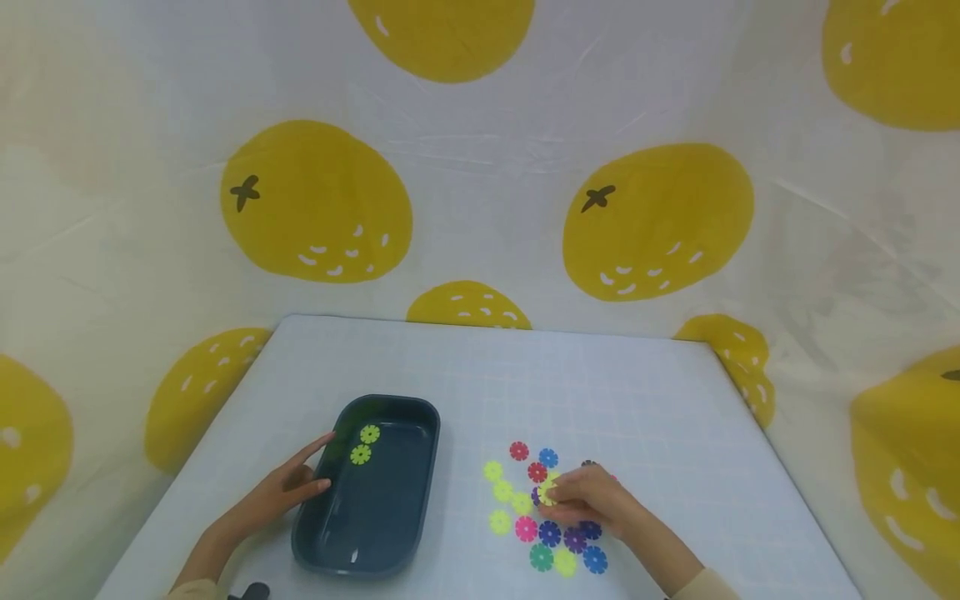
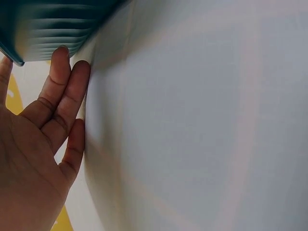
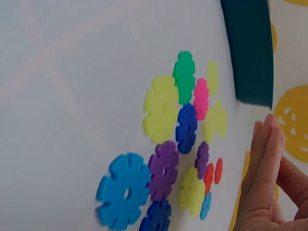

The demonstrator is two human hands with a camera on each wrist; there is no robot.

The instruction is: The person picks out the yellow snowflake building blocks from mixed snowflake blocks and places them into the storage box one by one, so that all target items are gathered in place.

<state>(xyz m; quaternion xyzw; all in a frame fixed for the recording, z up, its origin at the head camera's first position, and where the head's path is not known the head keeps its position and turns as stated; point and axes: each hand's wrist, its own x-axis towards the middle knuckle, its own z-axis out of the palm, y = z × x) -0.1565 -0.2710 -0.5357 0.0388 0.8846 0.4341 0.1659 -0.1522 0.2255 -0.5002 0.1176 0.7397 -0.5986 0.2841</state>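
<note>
My left hand (image 1: 273, 496) rests at the left side of a dark teal tray (image 1: 306, 533), index fingertip and thumb touching its rim. In the left wrist view, the other fingers (image 2: 72, 91) lie fairly straight near the tray's ribbed wall (image 2: 60, 29). Two yellow-green snowflake discs (image 1: 361, 454) lie in the tray. My right hand (image 1: 596, 498) pinches a yellow-green snowflake disc (image 1: 547, 492) over a loose group of discs. In the right wrist view its fingers (image 3: 264, 163) are held together, and the pinched disc is hidden.
Around the right hand lie yellow, pink, red, purple, green and blue discs, among them a pink disc (image 1: 527, 528) and a light blue disc (image 3: 123, 191). A dark object (image 1: 255, 591) shows at the front edge. Fruit-patterned cloth (image 1: 480, 208) surrounds the white table (image 1: 600, 375).
</note>
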